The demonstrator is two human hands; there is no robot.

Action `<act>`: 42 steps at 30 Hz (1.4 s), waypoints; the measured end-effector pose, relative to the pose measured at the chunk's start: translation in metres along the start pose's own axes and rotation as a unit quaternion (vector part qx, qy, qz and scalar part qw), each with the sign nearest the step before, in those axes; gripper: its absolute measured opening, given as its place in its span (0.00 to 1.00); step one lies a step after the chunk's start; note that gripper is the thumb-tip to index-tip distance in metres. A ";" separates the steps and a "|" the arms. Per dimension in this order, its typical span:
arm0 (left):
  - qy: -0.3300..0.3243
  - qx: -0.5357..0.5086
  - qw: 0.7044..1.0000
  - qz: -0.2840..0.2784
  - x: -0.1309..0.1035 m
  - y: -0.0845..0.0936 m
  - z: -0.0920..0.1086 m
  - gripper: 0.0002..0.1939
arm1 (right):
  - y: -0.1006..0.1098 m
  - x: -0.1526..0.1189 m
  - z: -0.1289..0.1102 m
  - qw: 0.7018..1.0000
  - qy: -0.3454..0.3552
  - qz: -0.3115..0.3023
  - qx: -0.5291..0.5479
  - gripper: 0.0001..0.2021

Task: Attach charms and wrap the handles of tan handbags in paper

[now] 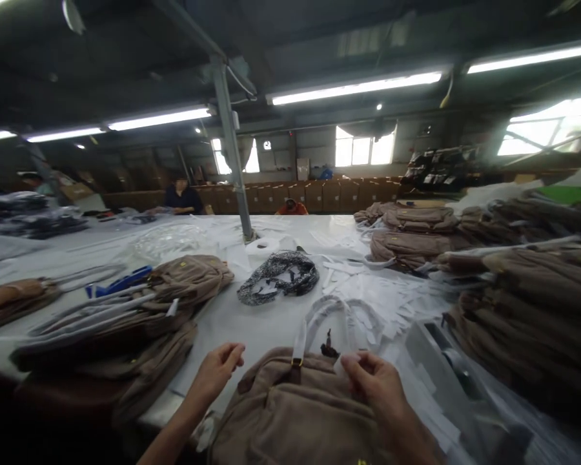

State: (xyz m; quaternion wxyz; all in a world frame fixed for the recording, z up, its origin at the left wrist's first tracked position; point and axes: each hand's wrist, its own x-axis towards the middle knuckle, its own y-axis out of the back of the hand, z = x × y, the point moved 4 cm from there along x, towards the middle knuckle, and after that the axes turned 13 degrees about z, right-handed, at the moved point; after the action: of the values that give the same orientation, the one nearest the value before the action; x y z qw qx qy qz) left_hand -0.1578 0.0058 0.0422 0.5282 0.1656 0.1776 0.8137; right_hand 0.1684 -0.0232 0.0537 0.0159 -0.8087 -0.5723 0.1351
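Note:
A brown fabric bag [295, 413] stands in front of me, its handles [314, 316] wrapped in white and arching up over the far side. Above the bag's right top edge, my right hand [375, 378] pinches a small white piece of paper [347, 361]. A dark tassel [329, 349] lies behind the top of the bag, left of that hand. To the left of the bag, my left hand [220, 368] is raised with thumb and fingers pressed together. Whatever it may hold is too small to make out.
A grey tape dispenser [458, 378] sits on the right. Brown bags are stacked on the right [537, 310] and left [188, 278], with a blue tool [121, 282] on the left. Ahead lie black-and-white strings [278, 278], scattered white papers [382, 297] and a post [232, 148].

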 end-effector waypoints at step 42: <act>-0.178 0.219 0.947 -0.155 -0.056 -0.068 0.019 0.09 | -0.024 0.019 0.104 0.986 0.059 -0.082 -0.134 0.26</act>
State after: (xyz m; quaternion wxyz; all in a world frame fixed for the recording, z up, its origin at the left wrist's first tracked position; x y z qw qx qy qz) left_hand -0.0728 -0.0173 0.0231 0.6215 0.3894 0.2778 0.6204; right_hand 0.1274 -0.0102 -0.0460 -0.0481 -0.7605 -0.6475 0.0076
